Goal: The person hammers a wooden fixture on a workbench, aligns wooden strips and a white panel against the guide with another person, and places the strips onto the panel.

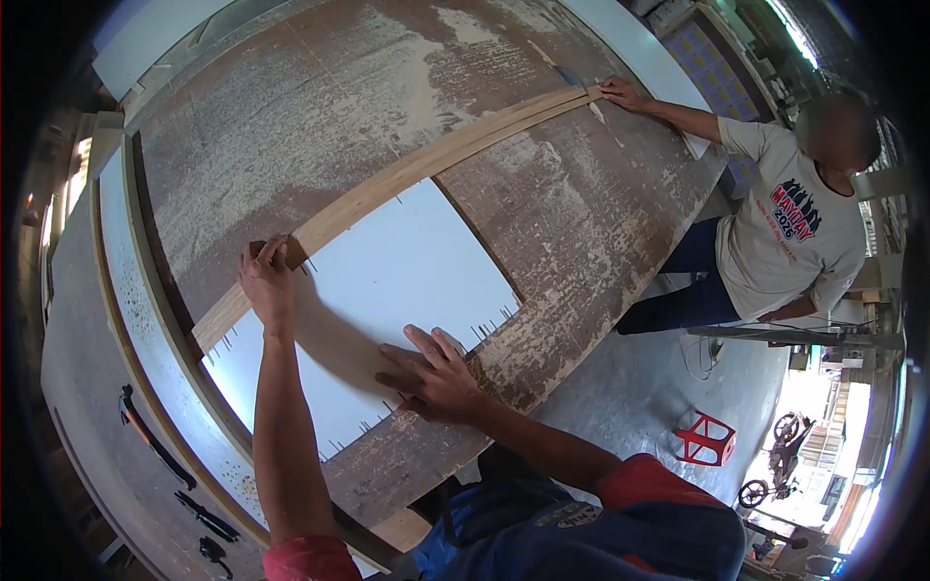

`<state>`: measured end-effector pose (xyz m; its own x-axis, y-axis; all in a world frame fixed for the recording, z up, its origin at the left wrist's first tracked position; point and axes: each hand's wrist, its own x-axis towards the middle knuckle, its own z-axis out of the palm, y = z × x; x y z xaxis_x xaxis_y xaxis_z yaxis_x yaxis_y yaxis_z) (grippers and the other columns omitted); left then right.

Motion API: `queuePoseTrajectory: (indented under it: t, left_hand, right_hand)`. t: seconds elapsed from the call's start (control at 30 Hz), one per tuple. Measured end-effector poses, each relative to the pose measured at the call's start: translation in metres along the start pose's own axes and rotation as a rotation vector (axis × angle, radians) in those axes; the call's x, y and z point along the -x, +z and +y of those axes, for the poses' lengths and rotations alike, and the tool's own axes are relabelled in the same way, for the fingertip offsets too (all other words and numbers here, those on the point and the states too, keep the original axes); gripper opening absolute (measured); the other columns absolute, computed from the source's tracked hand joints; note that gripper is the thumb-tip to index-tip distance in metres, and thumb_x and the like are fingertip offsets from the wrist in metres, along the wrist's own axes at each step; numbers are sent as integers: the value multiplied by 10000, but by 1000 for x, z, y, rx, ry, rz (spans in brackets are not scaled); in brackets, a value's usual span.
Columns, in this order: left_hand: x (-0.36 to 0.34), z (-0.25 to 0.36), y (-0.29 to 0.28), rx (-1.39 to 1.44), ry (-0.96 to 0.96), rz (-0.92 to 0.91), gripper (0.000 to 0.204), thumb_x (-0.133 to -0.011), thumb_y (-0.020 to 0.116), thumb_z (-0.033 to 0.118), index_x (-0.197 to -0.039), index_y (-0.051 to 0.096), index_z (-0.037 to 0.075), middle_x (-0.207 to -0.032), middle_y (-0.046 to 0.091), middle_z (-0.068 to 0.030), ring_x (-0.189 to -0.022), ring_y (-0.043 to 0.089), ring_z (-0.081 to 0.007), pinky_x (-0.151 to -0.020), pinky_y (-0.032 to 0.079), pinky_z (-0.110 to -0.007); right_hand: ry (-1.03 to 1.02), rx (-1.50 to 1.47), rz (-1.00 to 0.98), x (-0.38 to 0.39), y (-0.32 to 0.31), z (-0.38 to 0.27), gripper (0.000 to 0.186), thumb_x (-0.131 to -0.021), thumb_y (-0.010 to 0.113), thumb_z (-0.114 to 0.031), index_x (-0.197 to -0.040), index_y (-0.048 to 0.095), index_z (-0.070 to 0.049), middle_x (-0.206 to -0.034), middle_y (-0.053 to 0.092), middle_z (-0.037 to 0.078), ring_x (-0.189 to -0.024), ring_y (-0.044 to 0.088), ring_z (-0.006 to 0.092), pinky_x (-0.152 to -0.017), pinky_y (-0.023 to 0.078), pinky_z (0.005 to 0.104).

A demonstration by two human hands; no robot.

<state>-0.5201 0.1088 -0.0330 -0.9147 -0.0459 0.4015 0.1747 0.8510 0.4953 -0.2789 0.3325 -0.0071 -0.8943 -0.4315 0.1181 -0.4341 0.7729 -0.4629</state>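
Pressing flat with spread fingers, the right hand [431, 373] lay on the white panel [387, 281] atop the worktable [581, 223]; the left hand [266, 281] gripped the wooden strip [407, 174], fingers curled over its edge.

The desk [320, 107] lies open above the long wooden strip [407, 174], bare but for sawdust. The strip crosses it as a low barrier, a co-worker's hand [625, 94] pinning its far end. Below it, the left hand [266, 281] and right hand [431, 378] rest on the white panel [417, 261]; small nails stud its edges. Dark tools [155, 441] lie along the left edge.
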Motion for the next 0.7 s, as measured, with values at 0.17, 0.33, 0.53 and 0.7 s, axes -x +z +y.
queuePoseTrajectory:
  t: [0.17,0.33,0.53,0.7]
  left_hand:
    - [0,-3,3,-17,2,-5,123,-857,699,130,-952,776,139,-948,659,-79,-925,611,-292,-837,470,-425]
    - [-1,-3,3,12,2,4,121,-857,694,140,-946,775,148,-956,658,-85,-938,606,-298,-857,466,-431]
    - [-1,-3,2,6,-16,-18,126,-865,689,164,-953,779,166,-978,654,-75,-965,596,-300,-863,460,-437]
    - [-1,-3,1,-32,-23,-17,127,-867,691,185,-953,784,183,-971,648,-52,-968,593,-284,-849,458,-438]
  right_hand:
    - [5,0,-15,-1,1,2,651,-865,648,-506,-1462,461,-328,-1625,247,74,-1453,235,465,-1106,244,710]
    - [0,4,-9,-1,1,2,642,-872,625,-529,-1460,464,-327,-1621,260,71,-1457,231,461,-1119,220,705]
    - [28,9,18,-1,-1,0,592,-870,602,-577,-1410,521,-350,-1592,330,37,-1453,265,422,-1107,246,678]
    - [-3,19,16,0,-1,-1,616,-863,633,-536,-1428,496,-332,-1592,317,61,-1460,241,441,-1117,231,686]
